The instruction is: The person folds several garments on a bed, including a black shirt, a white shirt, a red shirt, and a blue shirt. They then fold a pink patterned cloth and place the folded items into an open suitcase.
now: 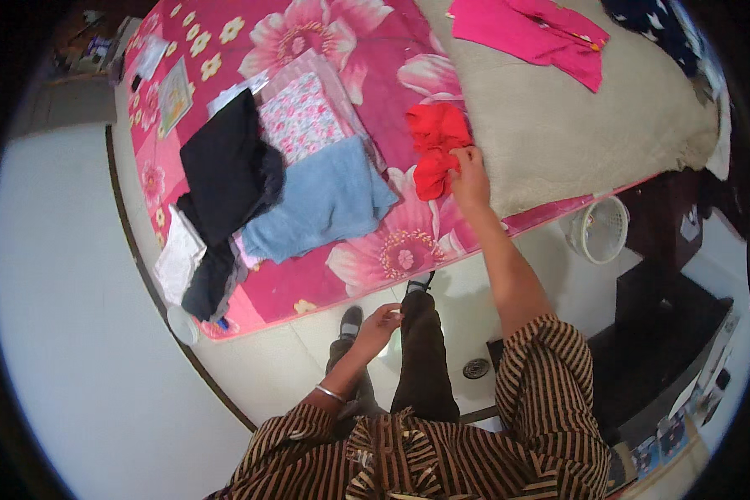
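My right hand is at the right edge of a crumpled red cloth garment, its fingers pinching the fabric. The red garment lies on a pink flowered bedspread, beside a beige blanket or cushion-like cover. My left hand hangs over the floor in front of the bed, fingers loosely curled and a little apart, with nothing visible in it. Left of the red garment lie a folded light blue cloth, a floral print cloth and a black garment.
A bright pink garment rests on the beige cover. White cloth and dark cloth lie at the bed's left corner. A pale round basket stands on the floor at right, near dark furniture. A floor drain is by my legs.
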The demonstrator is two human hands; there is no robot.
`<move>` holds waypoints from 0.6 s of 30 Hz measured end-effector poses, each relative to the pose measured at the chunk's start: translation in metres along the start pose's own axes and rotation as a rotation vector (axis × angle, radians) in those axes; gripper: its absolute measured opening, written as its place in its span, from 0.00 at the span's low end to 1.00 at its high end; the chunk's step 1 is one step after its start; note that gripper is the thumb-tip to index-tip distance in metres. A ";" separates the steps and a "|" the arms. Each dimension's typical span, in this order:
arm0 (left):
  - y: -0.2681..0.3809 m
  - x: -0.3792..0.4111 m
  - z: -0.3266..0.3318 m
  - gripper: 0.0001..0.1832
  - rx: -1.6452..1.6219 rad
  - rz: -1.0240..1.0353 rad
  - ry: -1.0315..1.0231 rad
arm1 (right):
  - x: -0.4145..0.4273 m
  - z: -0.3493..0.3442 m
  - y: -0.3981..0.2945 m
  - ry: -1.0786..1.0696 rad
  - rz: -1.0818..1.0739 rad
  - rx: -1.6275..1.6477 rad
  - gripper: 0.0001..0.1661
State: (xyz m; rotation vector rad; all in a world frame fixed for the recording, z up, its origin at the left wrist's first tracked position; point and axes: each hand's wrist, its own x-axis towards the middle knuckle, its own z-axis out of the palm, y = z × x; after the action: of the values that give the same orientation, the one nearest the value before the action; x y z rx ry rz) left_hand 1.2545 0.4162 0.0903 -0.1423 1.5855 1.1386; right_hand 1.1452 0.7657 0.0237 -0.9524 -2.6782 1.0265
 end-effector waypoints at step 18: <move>0.178 -0.064 -0.015 0.39 0.614 0.853 0.244 | -0.164 -0.127 -0.117 -0.714 -0.134 0.446 0.13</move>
State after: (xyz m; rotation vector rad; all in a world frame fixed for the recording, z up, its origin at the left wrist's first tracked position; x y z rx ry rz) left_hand 1.1570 0.4697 0.2444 0.9075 2.2291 1.2081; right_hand 1.2562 0.6723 0.2127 -0.3465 -2.7164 2.1263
